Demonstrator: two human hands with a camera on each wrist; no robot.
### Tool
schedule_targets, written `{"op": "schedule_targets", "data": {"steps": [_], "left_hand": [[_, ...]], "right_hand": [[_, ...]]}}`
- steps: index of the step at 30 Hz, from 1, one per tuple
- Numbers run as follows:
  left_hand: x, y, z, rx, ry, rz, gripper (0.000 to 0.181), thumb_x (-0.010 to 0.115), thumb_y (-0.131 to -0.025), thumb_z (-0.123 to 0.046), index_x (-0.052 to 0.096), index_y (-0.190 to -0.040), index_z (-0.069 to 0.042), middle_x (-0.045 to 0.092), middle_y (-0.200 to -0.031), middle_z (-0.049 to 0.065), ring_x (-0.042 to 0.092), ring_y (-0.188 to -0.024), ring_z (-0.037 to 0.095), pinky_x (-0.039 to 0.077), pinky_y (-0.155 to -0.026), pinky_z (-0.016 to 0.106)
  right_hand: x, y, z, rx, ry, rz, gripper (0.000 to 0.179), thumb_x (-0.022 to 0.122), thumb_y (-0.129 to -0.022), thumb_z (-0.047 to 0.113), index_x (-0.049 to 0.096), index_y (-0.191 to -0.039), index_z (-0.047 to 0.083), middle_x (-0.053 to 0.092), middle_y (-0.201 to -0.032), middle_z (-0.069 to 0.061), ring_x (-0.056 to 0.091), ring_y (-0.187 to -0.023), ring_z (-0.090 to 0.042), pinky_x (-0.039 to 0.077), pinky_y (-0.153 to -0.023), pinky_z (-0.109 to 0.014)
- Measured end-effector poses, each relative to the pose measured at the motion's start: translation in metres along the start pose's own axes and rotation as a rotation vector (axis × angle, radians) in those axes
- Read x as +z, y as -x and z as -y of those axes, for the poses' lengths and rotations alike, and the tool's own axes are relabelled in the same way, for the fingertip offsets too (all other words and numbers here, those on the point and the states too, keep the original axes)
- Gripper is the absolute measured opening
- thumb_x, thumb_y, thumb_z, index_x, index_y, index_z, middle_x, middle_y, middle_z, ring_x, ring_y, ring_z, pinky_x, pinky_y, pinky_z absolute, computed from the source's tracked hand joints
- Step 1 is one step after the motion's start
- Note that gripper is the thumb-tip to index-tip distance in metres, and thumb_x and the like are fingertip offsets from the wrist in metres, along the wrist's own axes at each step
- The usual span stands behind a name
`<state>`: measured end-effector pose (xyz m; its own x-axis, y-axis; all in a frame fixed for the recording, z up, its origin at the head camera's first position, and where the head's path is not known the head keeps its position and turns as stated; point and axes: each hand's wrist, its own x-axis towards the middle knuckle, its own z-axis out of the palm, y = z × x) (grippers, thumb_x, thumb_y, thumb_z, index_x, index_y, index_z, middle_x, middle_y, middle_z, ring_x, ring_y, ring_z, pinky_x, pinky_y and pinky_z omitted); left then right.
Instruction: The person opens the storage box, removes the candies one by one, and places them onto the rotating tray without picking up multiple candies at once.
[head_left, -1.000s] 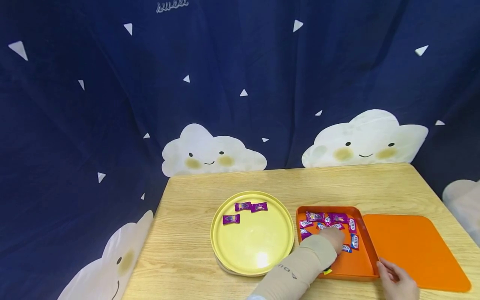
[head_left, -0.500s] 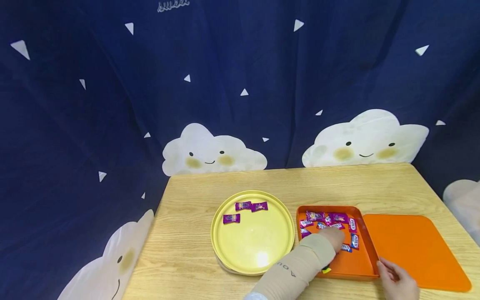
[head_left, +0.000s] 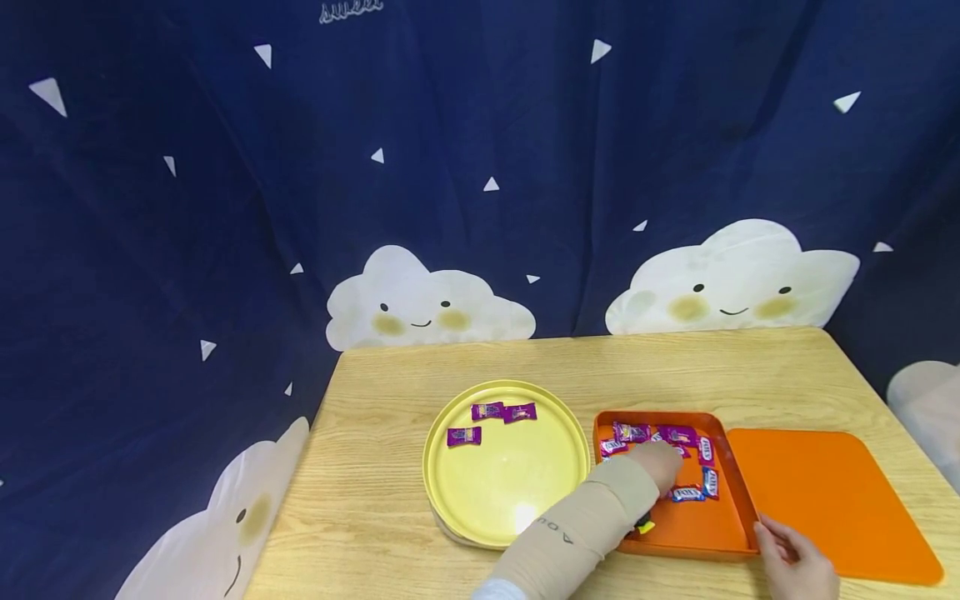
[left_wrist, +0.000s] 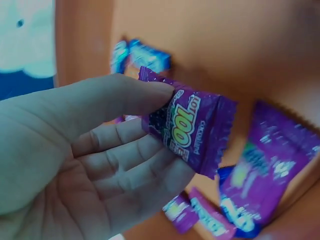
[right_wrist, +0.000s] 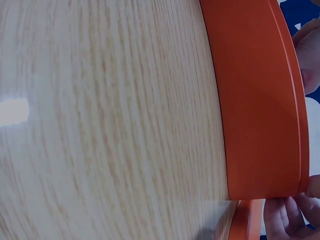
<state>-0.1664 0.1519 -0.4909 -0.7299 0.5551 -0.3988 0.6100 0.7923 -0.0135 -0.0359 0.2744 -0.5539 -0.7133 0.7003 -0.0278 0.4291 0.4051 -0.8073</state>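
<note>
Lower centre: round yellow plastic tray (head_left: 510,492), three purple-wrapped candies (head_left: 464,436) on it. Rightward: your left hand (head_left: 657,467), fingers pinching glossy purple candy packet (left_wrist: 187,127) over shallow orange plastic box (head_left: 705,527); loosened pinch could drop packet. Lower right: your right hand (head_left: 798,562) grips box corner; tug could shift it.

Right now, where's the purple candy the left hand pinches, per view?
Head: can't be made out, likely hidden by the left hand.
Left wrist: purple candy just right of centre.
Right wrist: not in it.
Shared landmark: orange box, lower right in head, behind the candy in left wrist, right side in right wrist.
</note>
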Motion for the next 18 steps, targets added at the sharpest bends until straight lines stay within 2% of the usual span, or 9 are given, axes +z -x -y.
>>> {"op": "schedule_targets", "data": {"steps": [4,6,10,18], "left_hand": [[-0.009,-0.003,0.009,-0.038,0.141,0.007,0.014,0.071,-0.078,-0.016,0.065,-0.088,-0.023,0.055,-0.078,-0.01,0.048,-0.063,0.008,0.04,-0.051,0.02],[-0.016,-0.004,0.016,-0.045,0.189,-0.005,0.02,0.073,-0.076,-0.015,0.064,-0.092,-0.023,0.055,-0.079,-0.01,0.048,-0.064,0.008,0.04,-0.05,0.02],[-0.031,-0.001,0.034,-0.015,0.212,-0.055,0.026,0.074,-0.076,-0.019,0.062,-0.099,-0.022,0.057,-0.085,-0.011,0.049,-0.068,0.005,0.041,-0.054,0.018],[-0.05,0.01,0.076,0.008,0.276,-0.16,0.028,0.075,-0.074,-0.014,0.058,-0.096,-0.016,0.057,-0.082,-0.006,0.05,-0.069,0.007,0.041,-0.057,0.016]], "right_hand": [[0.001,-0.001,0.0,-0.001,-0.007,0.003,0.035,0.061,-0.086,0.021,0.063,-0.107,-0.007,0.04,-0.057,0.036,0.042,-0.052,0.015,0.037,-0.048,-0.008],[0.001,-0.001,-0.001,-0.004,-0.016,0.003,0.034,0.062,-0.086,0.02,0.063,-0.107,-0.007,0.039,-0.057,0.038,0.042,-0.052,0.016,0.038,-0.048,-0.008],[0.002,-0.001,-0.002,0.005,-0.027,0.004,0.035,0.062,-0.085,0.021,0.063,-0.106,-0.007,0.038,-0.055,0.041,0.043,-0.052,0.017,0.037,-0.049,-0.007],[0.002,-0.002,-0.004,-0.001,-0.018,0.005,0.037,0.062,-0.086,0.022,0.063,-0.108,-0.007,0.035,-0.055,0.044,0.042,-0.052,0.018,0.038,-0.048,-0.007]]}}
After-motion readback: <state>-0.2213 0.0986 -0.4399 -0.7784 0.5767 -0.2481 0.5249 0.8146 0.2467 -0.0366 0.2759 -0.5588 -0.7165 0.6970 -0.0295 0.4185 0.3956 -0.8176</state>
